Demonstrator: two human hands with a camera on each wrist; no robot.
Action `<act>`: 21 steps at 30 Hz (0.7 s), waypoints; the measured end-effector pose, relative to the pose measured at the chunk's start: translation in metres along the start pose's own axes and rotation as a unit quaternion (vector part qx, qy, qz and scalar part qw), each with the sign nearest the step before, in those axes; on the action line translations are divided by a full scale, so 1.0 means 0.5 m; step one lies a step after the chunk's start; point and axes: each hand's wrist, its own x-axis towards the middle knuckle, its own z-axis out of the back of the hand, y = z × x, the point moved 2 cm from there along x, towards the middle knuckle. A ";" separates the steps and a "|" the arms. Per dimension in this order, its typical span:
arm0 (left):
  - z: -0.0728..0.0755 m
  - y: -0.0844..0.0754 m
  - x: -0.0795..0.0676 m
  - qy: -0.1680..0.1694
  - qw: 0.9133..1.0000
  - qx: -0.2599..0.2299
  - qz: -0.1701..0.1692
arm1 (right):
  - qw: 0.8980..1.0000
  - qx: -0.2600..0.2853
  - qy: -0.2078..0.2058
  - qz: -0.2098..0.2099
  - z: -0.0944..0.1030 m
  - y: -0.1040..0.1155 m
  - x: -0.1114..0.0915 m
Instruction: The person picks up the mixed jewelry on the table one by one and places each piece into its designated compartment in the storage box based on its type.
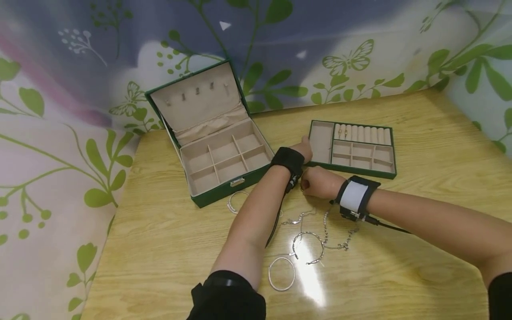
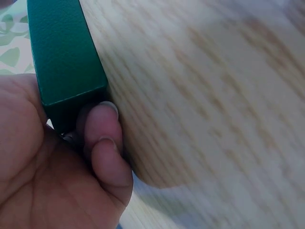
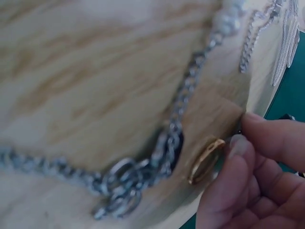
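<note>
A green jewelry tray [image 1: 356,171] with beige compartments lies at the right. My left hand [image 1: 302,150] grips its near left corner, with fingers curled against the green side [image 2: 71,71] in the left wrist view. Just in front of that corner, my right hand [image 1: 322,183] pinches with thumb and forefinger at a gold ring [image 3: 206,161]; the pinched part is mostly hidden behind the fingertips. Two gold rings [image 1: 342,133] sit in the tray's ring rolls. Close to the right hand lies a silver chain bracelet [image 3: 183,95].
Left of the tray stands an open green jewelry box [image 1: 224,190], its lid raised. Silver bangles [image 1: 282,274], an open cuff bracelet [image 1: 308,233] and chains [image 1: 345,245] lie on the wooden table [image 1: 160,249] near the arms. A patterned cloth [image 1: 276,35] hangs behind.
</note>
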 end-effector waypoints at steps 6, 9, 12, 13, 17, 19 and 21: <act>0.014 0.016 -0.052 -0.031 0.988 -0.148 0.022 | 1.000 -0.015 -0.006 0.003 0.003 0.003 -0.008; 0.028 0.019 -0.097 -0.037 0.983 -0.177 0.018 | 1.000 -0.017 -0.010 0.010 0.007 0.005 -0.013; 0.052 0.021 -0.159 -0.040 0.979 -0.199 0.013 | 1.000 -0.014 -0.013 0.015 0.013 0.007 -0.020; 0.062 0.021 -0.188 -0.040 0.977 -0.208 0.012 | 1.000 -0.012 -0.015 0.014 0.015 0.008 -0.022; 0.101 0.020 -0.294 -0.030 0.972 -0.234 0.019 | 1.000 -0.001 -0.020 0.012 0.027 0.013 -0.033; 0.118 0.020 -0.340 -0.029 0.972 -0.234 0.017 | 1.000 0.005 -0.022 0.008 0.033 0.016 -0.039; 0.128 0.020 -0.364 -0.032 0.971 -0.236 0.016 | 1.000 0.012 -0.026 0.008 0.038 0.019 -0.045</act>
